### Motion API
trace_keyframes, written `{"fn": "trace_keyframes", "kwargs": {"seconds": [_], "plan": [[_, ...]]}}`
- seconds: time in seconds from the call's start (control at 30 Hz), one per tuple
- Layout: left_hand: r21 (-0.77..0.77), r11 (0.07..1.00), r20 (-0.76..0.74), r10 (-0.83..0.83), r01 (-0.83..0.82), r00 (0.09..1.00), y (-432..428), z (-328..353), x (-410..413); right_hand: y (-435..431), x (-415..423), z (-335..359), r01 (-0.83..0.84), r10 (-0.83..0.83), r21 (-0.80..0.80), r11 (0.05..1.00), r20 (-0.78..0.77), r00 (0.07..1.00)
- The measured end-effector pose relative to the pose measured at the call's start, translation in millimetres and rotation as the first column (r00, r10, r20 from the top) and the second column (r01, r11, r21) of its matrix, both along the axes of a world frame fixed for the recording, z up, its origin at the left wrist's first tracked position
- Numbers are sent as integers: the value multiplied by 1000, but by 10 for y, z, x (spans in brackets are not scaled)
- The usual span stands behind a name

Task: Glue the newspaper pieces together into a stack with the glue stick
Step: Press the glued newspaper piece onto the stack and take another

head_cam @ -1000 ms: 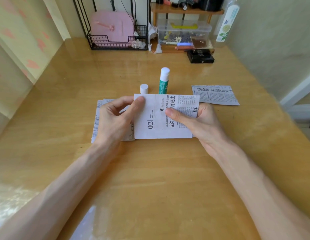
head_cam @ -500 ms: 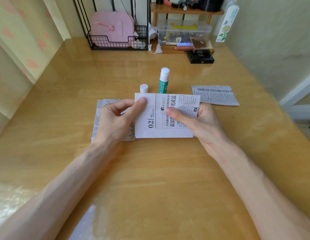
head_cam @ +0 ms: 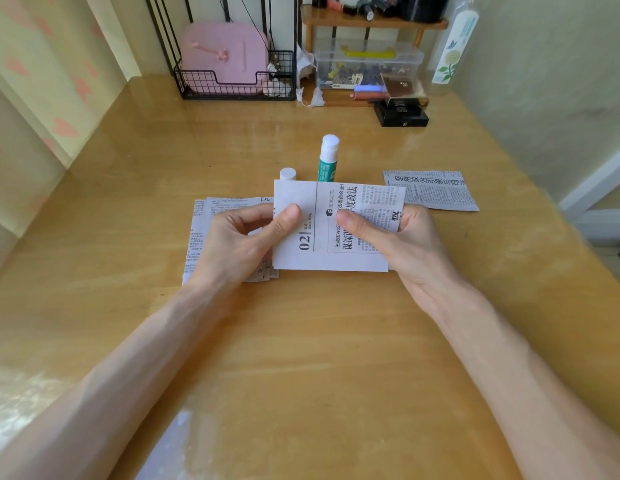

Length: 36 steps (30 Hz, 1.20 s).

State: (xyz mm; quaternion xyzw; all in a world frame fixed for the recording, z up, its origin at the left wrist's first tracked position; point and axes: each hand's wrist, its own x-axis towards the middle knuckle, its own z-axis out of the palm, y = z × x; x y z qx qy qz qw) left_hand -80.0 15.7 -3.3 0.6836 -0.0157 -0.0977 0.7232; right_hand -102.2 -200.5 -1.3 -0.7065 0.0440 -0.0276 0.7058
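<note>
Head view: left hand point(head_cam: 239, 244) and right hand point(head_cam: 402, 237) both pinch the newspaper piece point(head_cam: 336, 230) near the table point(head_cam: 301, 341) centre, glue stick point(head_cam: 327, 159) upright behind it.

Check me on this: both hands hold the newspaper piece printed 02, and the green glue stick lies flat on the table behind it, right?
Not quite. The head view shows the glue stick standing upright on the table behind the newspaper piece, not lying flat. The rest holds: the left hand and the right hand both hold that piece printed 02.
</note>
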Motion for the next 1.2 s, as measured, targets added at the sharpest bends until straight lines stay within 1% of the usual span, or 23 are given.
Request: {"fn": "trace_keyframes", "kwargs": {"seconds": [0.07,0.2,0.27,0.43,0.6,0.67,0.8,0.97,1.07,1.2], "plan": [[23,1000,0,-15,15,1000,-11,-8,-8,6,-8,6,-3,3,-1,1000,1,1000],[12,999,49,34,-35,998,-13,-6,-1,29,-16,12,-34,35,28,999,-9,999],[12,999,72,31,-32,997,-15,14,-12,46,-14,14,-52,53,30,998,-24,998],[12,998,39,-58,57,998,-57,41,-61,72,-17,-10,-43,43,-3,999,-3,999],[31,999,90,12,-15,996,-62,26,-63,67,-15,-19,-82,81,-13,997,-57,995],[40,999,94,7,-11,996,-50,23,-54,69,-15,-30,-72,71,-22,997,-49,996],[47,998,47,-39,37,998,-32,10,-38,54,-11,-25,-55,54,-12,998,-26,998],[88,996,72,15,-21,997,-19,-2,-21,50,-17,-23,-53,54,12,999,-58,997],[75,997,72,6,-12,997,-7,-2,-19,46,-10,-25,-25,25,9,1000,-42,999],[61,998,84,-8,3,996,8,-10,-12,10,-3,-5,-31,32,20,999,-49,998]]}}
